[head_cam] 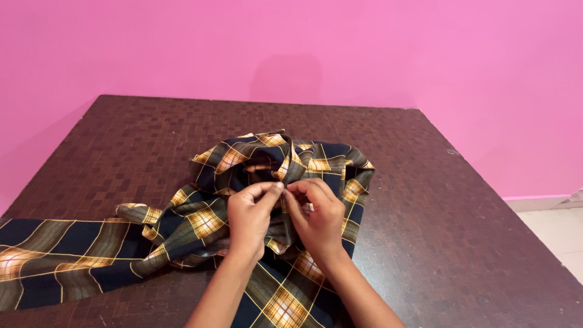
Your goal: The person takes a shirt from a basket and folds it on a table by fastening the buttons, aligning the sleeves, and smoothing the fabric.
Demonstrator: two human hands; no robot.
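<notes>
A dark blue and orange plaid cloth (200, 222) lies crumpled in a heap on the dark brown table (437, 200). One flat length of it runs off to the left edge. My left hand (250, 220) and my right hand (317, 217) meet at the middle of the heap. Both pinch a small fold of the plaid cloth between thumb and fingertips, the fingertips almost touching each other. What lies under the hands is hidden.
The table has a small mosaic pattern and reaches to a pink wall (364, 48) behind it. A strip of pale floor (555, 225) shows past the table's right edge.
</notes>
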